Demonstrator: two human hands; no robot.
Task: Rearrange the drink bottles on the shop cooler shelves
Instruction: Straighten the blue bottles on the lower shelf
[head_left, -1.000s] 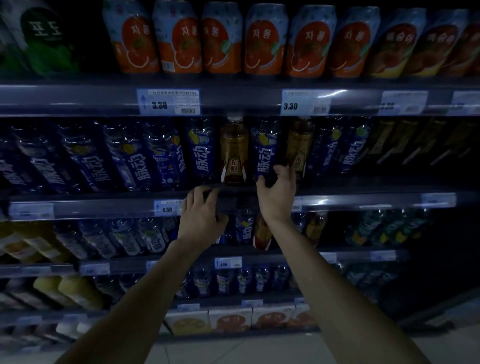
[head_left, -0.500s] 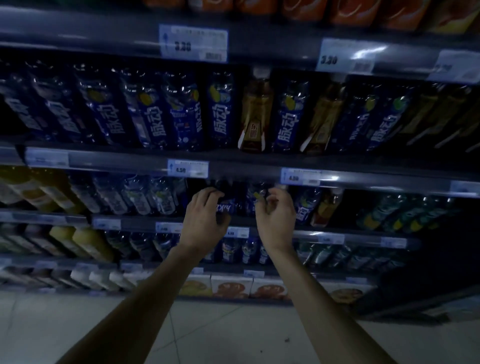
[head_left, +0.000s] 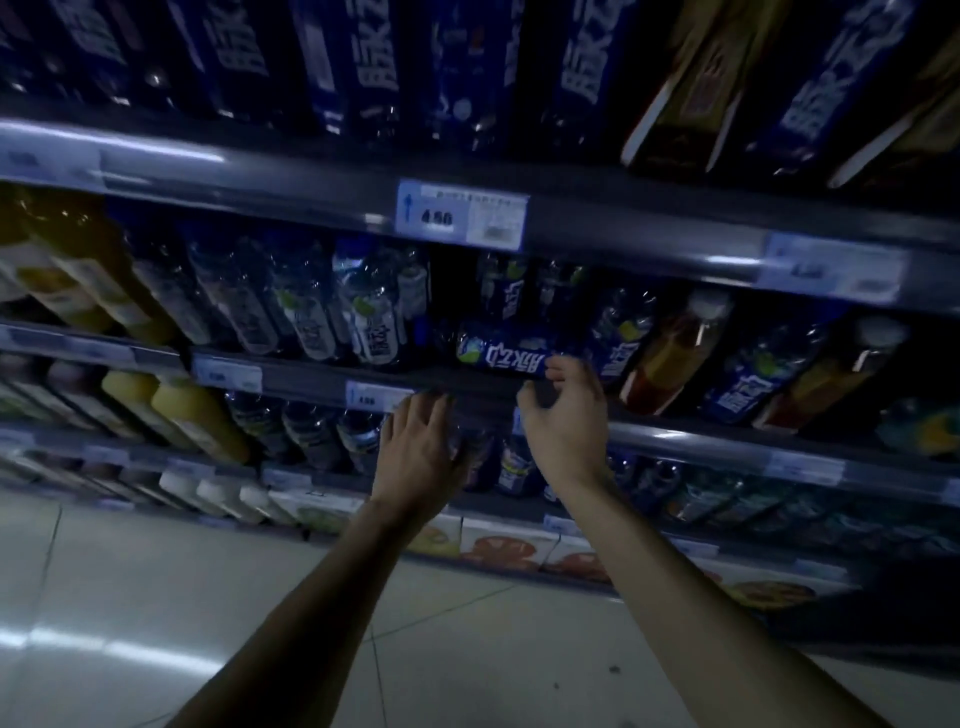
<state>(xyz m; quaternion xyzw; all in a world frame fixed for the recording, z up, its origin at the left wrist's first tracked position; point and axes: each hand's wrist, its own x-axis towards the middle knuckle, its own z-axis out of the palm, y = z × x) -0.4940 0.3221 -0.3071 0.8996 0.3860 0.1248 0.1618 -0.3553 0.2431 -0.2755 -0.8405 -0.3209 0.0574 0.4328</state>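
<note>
Dim shop cooler, tiled floor below. A blue-labelled bottle (head_left: 501, 356) lay on its side on the middle shelf (head_left: 311, 376), below the 4.50 price tag (head_left: 460, 215). The right hand (head_left: 569, 421), at the bottle's 5 o'clock, curled thumb and fingers round its end. The left hand (head_left: 418, 452), at the right hand's 9 o'clock, had its fingers extended and spread, tips at the shelf edge.

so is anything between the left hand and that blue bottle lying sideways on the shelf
Nothing visible. The left hand is open at the shelf's front rail, just below-left of the blue bottle, whose right end the right hand grips.
</note>
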